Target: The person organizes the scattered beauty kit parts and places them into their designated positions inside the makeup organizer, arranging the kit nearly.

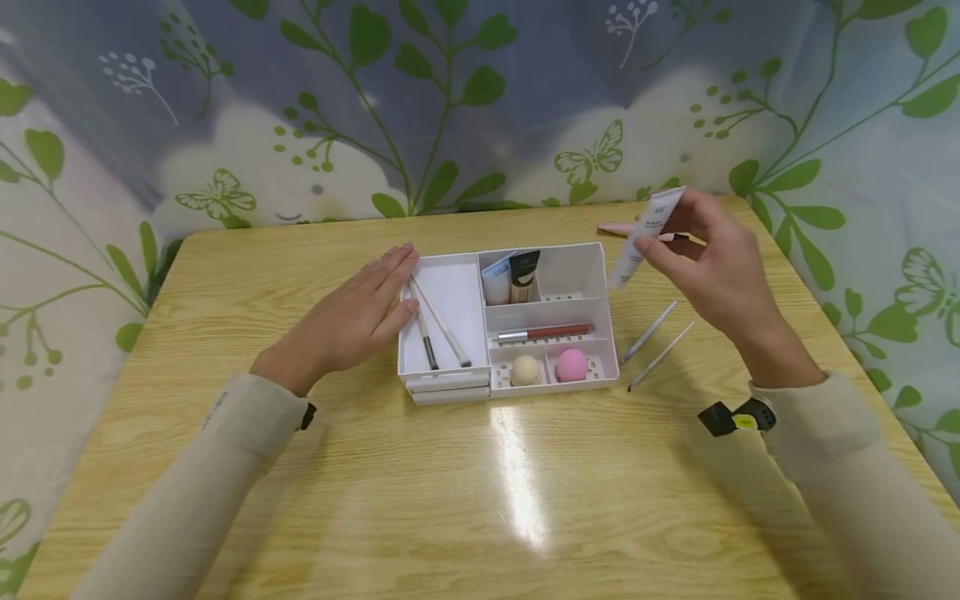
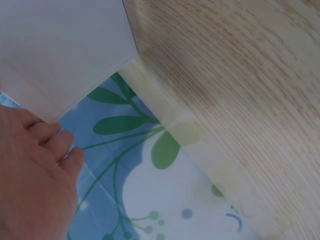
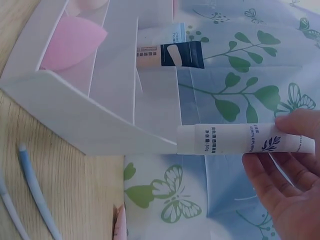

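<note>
A white plastic organizer box [image 1: 546,315] stands mid-table. My left hand [image 1: 348,312] rests along its left wall with straight fingers, near two makeup brushes [image 1: 442,325] lying in the large left compartment. In the right wrist view my right hand [image 3: 285,175] pinches a white cosmetic tube [image 3: 230,139] between thumb and fingers, cap end toward the box. The head view shows this tube just beyond the box's right wall. A black-and-beige tube [image 1: 522,277] and a pale blue tube [image 1: 497,283] stand in the back compartment. A red lip pencil-like stick [image 1: 543,332] lies in the middle one.
A beige sponge [image 1: 525,370] and a pink sponge [image 1: 572,364] sit in the front compartments. Two slim sticks [image 1: 649,331] [image 1: 662,357] lie right of the box. Behind my right hand is a pink item [image 1: 615,228]. A leaf-patterned curtain [image 1: 442,108] borders the table's back.
</note>
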`<state>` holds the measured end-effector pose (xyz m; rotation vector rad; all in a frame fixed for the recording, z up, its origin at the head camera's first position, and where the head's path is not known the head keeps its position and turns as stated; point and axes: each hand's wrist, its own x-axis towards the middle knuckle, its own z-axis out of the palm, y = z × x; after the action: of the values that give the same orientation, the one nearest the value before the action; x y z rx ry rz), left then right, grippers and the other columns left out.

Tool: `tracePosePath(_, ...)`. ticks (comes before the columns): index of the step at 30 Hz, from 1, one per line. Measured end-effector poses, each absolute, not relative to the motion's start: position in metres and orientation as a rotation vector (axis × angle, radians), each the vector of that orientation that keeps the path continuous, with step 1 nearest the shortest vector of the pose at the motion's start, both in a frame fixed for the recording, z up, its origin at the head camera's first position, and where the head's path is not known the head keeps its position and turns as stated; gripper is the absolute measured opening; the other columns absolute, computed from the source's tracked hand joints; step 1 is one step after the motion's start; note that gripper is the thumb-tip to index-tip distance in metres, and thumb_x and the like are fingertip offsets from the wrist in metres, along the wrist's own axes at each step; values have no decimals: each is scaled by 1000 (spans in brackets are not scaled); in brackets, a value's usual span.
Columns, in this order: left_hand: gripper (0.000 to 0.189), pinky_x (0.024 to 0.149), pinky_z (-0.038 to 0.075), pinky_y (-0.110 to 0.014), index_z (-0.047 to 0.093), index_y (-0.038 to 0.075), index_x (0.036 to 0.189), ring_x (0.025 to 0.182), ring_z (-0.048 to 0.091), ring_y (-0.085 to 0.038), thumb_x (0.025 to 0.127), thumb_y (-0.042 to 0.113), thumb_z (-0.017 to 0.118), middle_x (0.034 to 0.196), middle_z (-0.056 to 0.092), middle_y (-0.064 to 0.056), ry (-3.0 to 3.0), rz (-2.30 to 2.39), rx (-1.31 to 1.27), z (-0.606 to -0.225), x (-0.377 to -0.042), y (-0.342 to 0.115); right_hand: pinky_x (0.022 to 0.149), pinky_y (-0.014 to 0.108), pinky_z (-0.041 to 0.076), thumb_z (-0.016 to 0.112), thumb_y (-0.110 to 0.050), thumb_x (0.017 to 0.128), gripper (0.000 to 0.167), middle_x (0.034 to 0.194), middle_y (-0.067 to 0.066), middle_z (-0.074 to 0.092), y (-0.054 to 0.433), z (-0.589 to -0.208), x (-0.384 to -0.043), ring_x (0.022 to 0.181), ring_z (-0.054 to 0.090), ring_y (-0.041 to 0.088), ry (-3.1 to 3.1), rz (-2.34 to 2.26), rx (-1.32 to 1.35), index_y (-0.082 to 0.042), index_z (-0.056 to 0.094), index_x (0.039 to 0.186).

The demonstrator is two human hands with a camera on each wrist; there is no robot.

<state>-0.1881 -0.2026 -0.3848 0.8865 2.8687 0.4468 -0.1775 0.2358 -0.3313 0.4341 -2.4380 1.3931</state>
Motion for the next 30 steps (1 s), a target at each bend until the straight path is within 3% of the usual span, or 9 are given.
tracePosePath(13, 73, 141, 12, -50, 7, 12, 177, 172, 5, -27, 118, 50, 26, 185, 4, -7, 2874, 460, 892, -387, -189, -203, 93, 13, 60, 76, 1, 100, 44, 115, -11, 72, 214, -336, -183, 106, 71, 4, -2386, 1458, 535, -3, 64, 142)
tracePosePath(22, 72, 141, 12, -51, 7, 11, 177, 172, 6, -27, 119, 49, 27, 185, 5, -7, 2877, 469, 889, -388, -189, -204, 95, 13, 59, 73, -2, 103, 43, 120, 9, 69, 200, -348, -191, 109, 67, 6, -2454, 1447, 530, -2, 61, 144)
tracePosePath(30, 72, 141, 11, -49, 6, 13, 177, 172, 5, -25, 118, 50, 26, 185, 2, -4, 2870, 465, 869, -388, -188, -203, 96, 12, 59, 73, -5, 104, 44, 125, 16, 71, 190, -360, -198, 113, 67, 10, -2531, 1458, 558, -1, 60, 145)
